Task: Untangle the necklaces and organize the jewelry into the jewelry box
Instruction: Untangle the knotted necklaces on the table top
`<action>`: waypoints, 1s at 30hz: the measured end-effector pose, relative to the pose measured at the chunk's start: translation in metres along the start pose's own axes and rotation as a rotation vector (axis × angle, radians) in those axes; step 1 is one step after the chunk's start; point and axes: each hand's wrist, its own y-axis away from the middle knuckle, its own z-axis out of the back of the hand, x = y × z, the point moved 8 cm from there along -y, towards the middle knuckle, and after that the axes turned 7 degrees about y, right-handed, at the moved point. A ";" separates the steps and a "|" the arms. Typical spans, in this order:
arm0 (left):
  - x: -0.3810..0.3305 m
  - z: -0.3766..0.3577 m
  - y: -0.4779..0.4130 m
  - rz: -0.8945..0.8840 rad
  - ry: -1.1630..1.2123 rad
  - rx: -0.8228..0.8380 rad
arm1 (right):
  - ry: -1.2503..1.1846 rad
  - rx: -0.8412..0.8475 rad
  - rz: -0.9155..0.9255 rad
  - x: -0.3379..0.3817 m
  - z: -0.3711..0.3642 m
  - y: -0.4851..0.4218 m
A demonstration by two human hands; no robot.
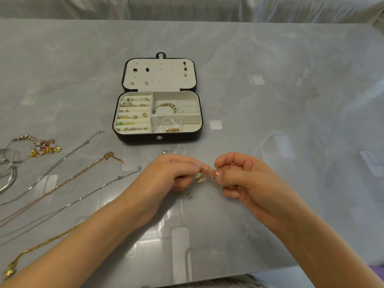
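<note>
A small tangle of thin chains with charms [204, 175] hangs between my two hands just above the table, in front of the jewelry box. My left hand [168, 173] pinches its left end, and a short chain tail dangles below the fingers. My right hand [239, 175] pinches the right end with curled fingers. The black jewelry box [158, 136] lies open behind them, with rings and earrings in its left slots, a beaded bracelet [167, 107] in the upper right compartment and stud earrings pinned in the lid [159, 74].
Several necklaces lie stretched out at the left: a silver chain [62, 161], a rose-gold chain [68, 180], another silver chain [89, 193] and a gold one [41, 244]. A charm bracelet heap [41, 147] and silver bangles [8, 173] sit far left. The grey marble table [291, 100] spreads around.
</note>
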 end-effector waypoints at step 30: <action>0.007 -0.006 0.000 0.107 -0.081 0.026 | -0.296 0.048 -0.143 -0.004 -0.004 0.007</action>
